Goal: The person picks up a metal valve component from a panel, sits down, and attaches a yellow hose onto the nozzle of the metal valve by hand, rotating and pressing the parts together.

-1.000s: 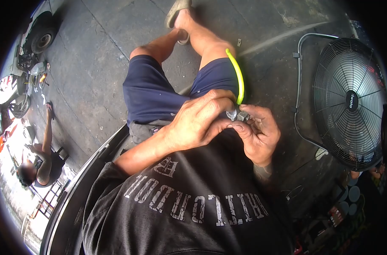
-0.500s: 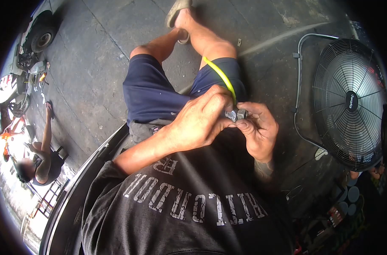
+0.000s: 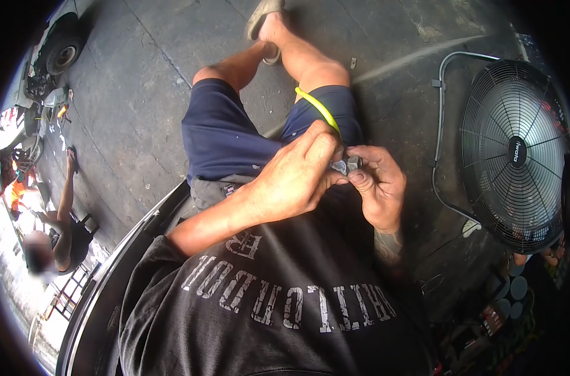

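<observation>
Between the fingertips of my left hand (image 3: 294, 172) is a small shiny grey piece (image 3: 339, 166). A bright yellow-green tube (image 3: 319, 105) rises from behind those fingers and lies over the right thigh of my shorts; its lower end is hidden. My right hand (image 3: 380, 185) pinches a small metal hex fitting (image 3: 354, 163) between thumb and fingers, right beside the grey piece. Whether the two pieces touch is unclear. Both hands are close together above my lap, in front of the black shirt (image 3: 285, 294).
A large round fan (image 3: 517, 152) on a metal tube frame stands at the right. Another person (image 3: 68, 238) sits at the far left, by a vehicle wheel (image 3: 62, 56) and bright clutter. Stacked round items (image 3: 518, 288) are at the lower right.
The yellow-green tube has swung leftward and shows less of its length. Both hands have shifted slightly left, still holding the small pieces. The other person at the left has moved a little.
</observation>
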{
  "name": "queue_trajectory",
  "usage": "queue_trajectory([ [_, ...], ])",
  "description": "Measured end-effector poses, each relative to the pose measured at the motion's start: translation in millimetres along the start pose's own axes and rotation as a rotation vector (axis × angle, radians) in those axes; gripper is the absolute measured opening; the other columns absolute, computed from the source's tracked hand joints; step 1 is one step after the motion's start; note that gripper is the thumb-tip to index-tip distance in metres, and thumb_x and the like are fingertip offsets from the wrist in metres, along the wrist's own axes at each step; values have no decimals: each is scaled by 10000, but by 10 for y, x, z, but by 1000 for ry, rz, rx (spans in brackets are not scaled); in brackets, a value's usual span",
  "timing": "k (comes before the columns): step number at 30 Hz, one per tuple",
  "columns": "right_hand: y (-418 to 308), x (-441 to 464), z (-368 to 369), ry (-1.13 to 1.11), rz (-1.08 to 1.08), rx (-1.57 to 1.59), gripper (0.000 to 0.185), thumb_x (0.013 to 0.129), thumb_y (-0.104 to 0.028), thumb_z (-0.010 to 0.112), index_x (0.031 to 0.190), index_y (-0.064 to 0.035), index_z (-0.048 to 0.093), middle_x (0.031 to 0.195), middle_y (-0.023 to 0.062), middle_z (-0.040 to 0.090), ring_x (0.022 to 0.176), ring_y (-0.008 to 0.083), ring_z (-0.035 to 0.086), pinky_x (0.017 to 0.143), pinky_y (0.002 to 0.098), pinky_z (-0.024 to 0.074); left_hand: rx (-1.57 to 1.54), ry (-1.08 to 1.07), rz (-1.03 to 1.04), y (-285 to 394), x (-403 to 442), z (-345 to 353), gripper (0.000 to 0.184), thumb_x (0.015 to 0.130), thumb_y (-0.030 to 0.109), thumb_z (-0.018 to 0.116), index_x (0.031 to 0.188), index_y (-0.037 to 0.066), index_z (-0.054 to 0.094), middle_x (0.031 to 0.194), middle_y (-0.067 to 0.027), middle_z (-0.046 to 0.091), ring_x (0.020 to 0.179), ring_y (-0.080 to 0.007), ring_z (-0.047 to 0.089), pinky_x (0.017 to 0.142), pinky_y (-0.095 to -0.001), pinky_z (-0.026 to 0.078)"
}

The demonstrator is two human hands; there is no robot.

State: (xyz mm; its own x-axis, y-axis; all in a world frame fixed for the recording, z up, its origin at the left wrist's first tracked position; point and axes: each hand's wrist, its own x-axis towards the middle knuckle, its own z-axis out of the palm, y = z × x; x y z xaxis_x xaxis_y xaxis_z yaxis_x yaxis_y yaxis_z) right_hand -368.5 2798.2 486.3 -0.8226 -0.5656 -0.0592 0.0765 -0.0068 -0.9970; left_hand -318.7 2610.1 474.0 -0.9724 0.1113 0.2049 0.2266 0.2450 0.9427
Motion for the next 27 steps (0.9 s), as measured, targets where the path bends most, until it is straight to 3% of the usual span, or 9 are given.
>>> queue_trajectory([
  [5,1,5,4,0,26,10,245,936,-62,649,1144,54,590,969,68,656,842,90,624,754,222,526,-6,33,55,-18,9,-2,279,782,-3,712,935,14,479,979,-168,468,871,-378,558,702,-432,481],
  [11,34,7,-32,0,39,23,245,954,-88,630,1151,50,585,960,63,652,818,89,619,745,219,521,20,63,-2,-10,-13,19,330,756,70,800,811,35,477,992,-140,513,910,-312,573,760,-376,491],
  [17,105,13,-34,8,48,129,248,971,-118,611,1161,37,576,947,62,644,804,95,617,745,228,520,-87,114,7,-42,5,5,319,751,114,820,859,32,531,948,-111,561,891,-257,604,745,-350,504],
  [23,105,18,-57,-24,72,183,311,983,-206,599,1167,40,556,921,95,643,787,135,644,718,262,549,-196,112,46,-104,16,-34,249,829,129,763,962,3,594,943,-115,616,850,-209,623,724,-332,511],
  [24,93,26,-46,-27,75,218,325,987,-223,591,1170,42,552,912,101,643,788,146,651,709,274,559,-240,102,-48,-98,-16,-67,192,892,114,702,972,-7,575,917,-112,629,813,-183,632,717,-309,518],
  [26,90,28,-56,-47,84,266,363,995,-259,567,1186,48,533,898,119,643,787,177,662,678,296,571,-660,203,-335,-52,-64,-80,152,937,93,646,997,-13,555,868,-111,635,755,-168,640,697,-285,530],
  [27,97,35,-79,-66,89,278,387,999,-278,552,1198,52,518,893,132,643,785,197,666,655,307,572,-707,232,-328,-55,-56,-133,134,965,84,600,1014,-22,534,826,-121,639,691,-168,638,673,-279,540],
])
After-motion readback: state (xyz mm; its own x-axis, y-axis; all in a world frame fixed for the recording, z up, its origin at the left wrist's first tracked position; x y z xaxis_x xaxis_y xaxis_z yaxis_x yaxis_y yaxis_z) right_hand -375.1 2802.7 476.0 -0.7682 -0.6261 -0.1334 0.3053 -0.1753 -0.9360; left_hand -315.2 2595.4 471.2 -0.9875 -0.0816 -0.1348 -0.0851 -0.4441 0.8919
